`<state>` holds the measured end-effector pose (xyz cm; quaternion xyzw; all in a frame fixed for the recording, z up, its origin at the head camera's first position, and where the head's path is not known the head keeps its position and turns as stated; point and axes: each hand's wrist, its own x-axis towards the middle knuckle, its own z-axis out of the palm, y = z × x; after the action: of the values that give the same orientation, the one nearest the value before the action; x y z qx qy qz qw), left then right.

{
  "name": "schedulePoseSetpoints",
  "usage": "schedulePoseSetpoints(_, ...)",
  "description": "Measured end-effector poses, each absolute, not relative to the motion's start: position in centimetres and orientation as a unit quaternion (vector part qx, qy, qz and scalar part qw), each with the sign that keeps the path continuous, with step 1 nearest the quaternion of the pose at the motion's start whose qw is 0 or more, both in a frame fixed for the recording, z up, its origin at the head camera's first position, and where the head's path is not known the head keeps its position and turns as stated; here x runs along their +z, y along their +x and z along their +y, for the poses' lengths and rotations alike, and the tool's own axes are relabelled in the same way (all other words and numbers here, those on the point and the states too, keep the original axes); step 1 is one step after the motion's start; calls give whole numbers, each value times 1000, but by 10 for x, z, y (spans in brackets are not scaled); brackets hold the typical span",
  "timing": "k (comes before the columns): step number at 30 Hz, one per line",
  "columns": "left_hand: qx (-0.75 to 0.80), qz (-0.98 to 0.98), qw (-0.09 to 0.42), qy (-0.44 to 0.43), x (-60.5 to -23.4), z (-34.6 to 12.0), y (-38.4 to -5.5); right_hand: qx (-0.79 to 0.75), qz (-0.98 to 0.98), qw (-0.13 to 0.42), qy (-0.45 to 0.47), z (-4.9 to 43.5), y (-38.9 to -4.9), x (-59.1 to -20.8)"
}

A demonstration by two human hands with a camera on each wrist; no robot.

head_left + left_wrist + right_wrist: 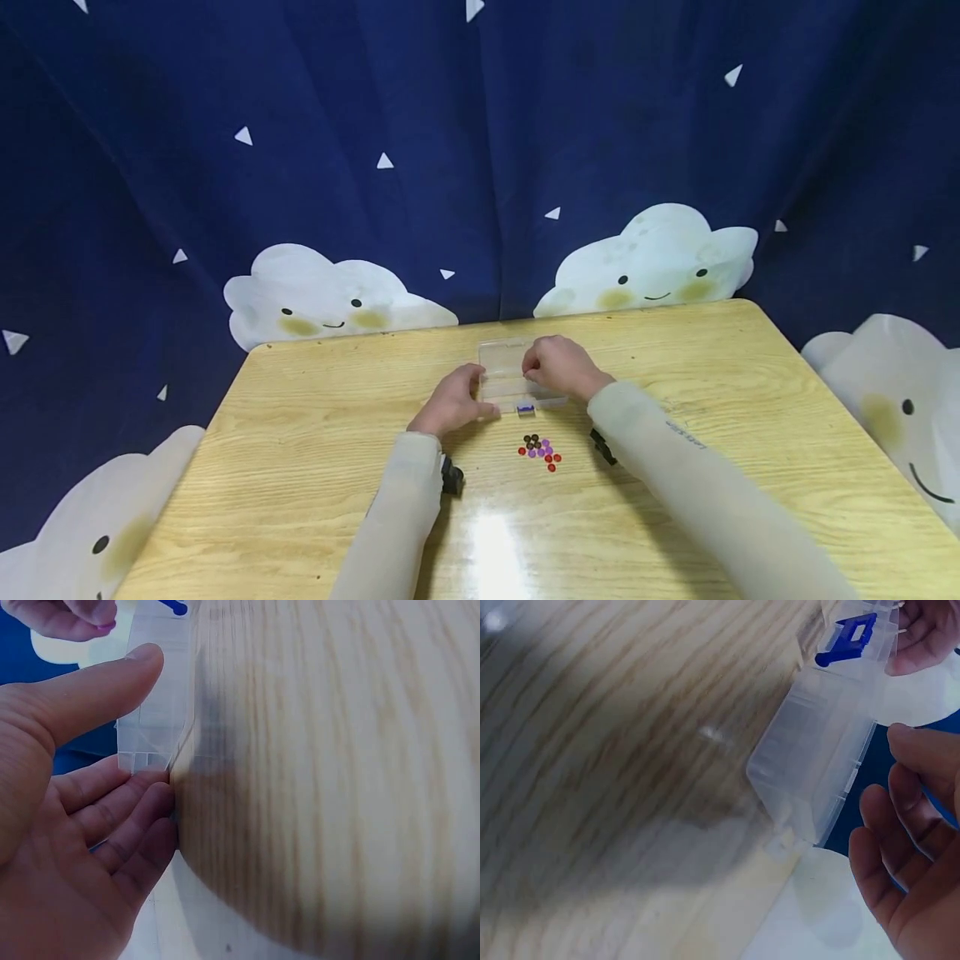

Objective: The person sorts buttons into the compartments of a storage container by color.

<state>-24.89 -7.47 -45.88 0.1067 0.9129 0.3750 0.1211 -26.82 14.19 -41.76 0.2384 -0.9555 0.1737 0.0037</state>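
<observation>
A clear plastic box (pixel 504 386) lies open on a wooden table (pixel 315 433), its long axis running left to right. The left hand (pixel 452 402) grips its left end; the right hand (pixel 564 367), above its right half, apparently pinches a pink piece (pixel 107 627). Nearer the person lie 12 small discs (pixel 537 445).

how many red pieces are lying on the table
4 red pieces: one left of the purple pieces, two side by side on their near right, and one nearer the person still. Others could be hidden from view.
</observation>
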Motion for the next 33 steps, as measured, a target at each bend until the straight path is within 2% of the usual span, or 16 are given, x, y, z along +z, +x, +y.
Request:
schedulePoseSetpoints(7, 373, 914, 116, 109, -460, -76, -247, 194, -955, 20, 226, 138, -270, -427)
schedulePoseSetpoints(33, 370, 914, 116, 115, -458, -76, -249, 185, -960, -7, 208, 128, -276, -422)
